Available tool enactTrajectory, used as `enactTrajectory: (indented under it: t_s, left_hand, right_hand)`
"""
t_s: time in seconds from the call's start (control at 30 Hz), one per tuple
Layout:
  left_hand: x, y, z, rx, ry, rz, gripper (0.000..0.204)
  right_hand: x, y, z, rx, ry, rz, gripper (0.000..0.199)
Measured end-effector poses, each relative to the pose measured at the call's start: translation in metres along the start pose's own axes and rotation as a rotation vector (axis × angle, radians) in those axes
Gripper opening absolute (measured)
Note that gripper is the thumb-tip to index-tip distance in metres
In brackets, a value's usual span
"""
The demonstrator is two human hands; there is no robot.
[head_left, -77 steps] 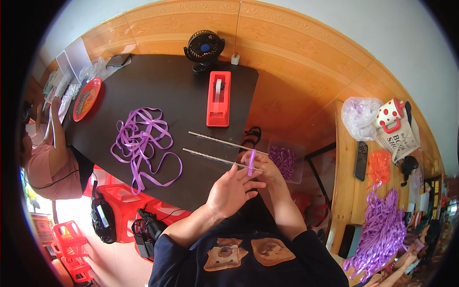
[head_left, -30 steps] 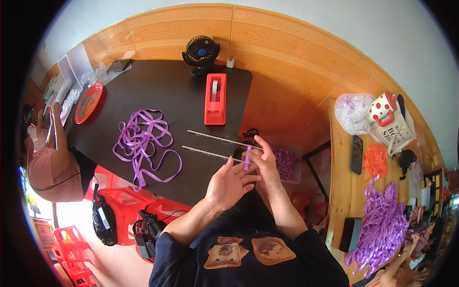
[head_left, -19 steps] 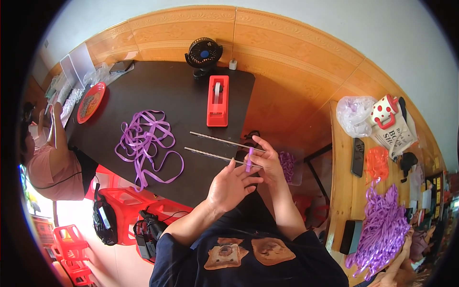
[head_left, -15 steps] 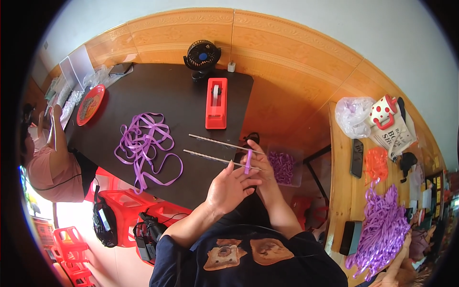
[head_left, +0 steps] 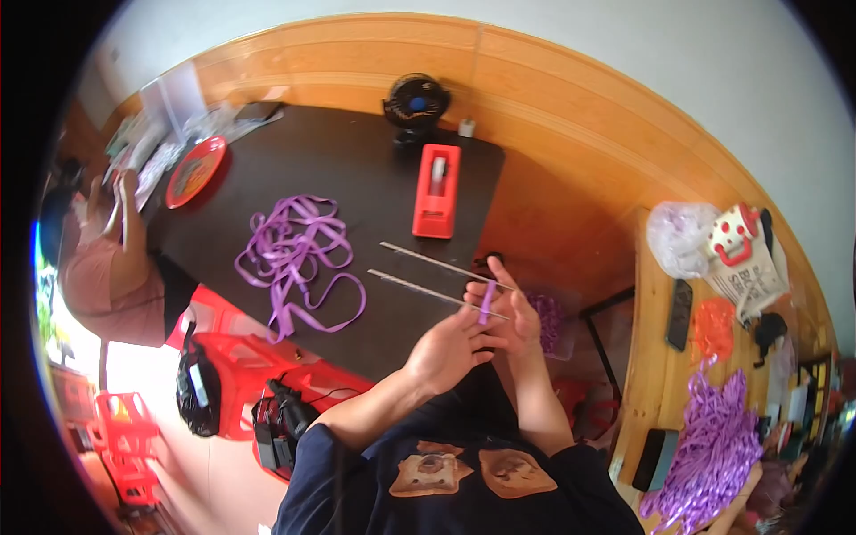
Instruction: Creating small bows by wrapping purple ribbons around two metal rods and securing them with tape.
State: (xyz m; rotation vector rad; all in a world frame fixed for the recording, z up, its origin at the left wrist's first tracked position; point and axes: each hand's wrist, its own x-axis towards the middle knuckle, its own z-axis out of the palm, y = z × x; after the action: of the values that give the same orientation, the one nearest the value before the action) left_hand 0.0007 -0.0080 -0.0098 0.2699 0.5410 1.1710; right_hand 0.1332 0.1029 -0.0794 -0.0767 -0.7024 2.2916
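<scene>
Two thin, twisted metal rods (head_left: 428, 259) stretch side by side from above the dark table to my hands. A short band of purple ribbon (head_left: 488, 303) crosses both rods near their right ends. My left hand (head_left: 443, 353) is palm up, its thumb and fingertips at the ribbon and the nearer rod. On the far side, my right hand (head_left: 520, 325) reaches around the rods, index finger stretched up and other fingertips just left of the ribbon. Both hands seem closed lightly on the band, and their fingers partly overlap. Loose purple ribbon (head_left: 290, 259) lies tangled on the table.
A red tape dispenser (head_left: 437, 192), a black fan (head_left: 416, 105) and a red plate (head_left: 196, 172) stand on the dark table (head_left: 366, 169). Below the right hand is a bin of purple pieces (head_left: 550, 323). More ribbon (head_left: 709, 446) covers the wooden table. A co-worker (head_left: 111, 267) sits at left.
The whole view has shifted, so the tables appear further right. My left thumb has moved in toward the ribbon band, and right fingertips now show left of it.
</scene>
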Motion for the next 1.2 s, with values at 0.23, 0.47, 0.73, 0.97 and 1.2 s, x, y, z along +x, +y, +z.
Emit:
enactTrajectory:
  t_s: [0.23, 0.47, 0.73, 0.97, 1.2]
  left_hand:
    - [-0.062, 0.000, 0.061, 0.672, -0.104, 0.219, 0.030]
    - [-0.122, 0.045, 0.154, 0.133, 0.284, 2.889, 0.017]
    - [-0.118, 0.032, 0.159, 0.347, -0.723, 2.488, 0.039]
    - [-0.117, 0.038, 0.165, 0.195, -0.104, 2.939, 0.014]
    - [-0.130, 0.050, 0.073, 1.746, -0.122, 1.744, 0.010]
  right_hand:
    - [0.004, -0.009, -0.001, 0.081, 0.223, 0.088, 0.029]
    - [-0.053, -0.062, -0.029, -0.194, 0.527, -0.177, 0.031]
    - [-0.109, -0.077, -0.186, -2.065, 1.150, -0.066, 0.038]
    - [-0.115, 0.003, -0.139, -1.528, 0.890, -0.202, 0.022]
    - [-0.087, 0.008, -0.029, -1.287, 0.787, -0.402, 0.015]
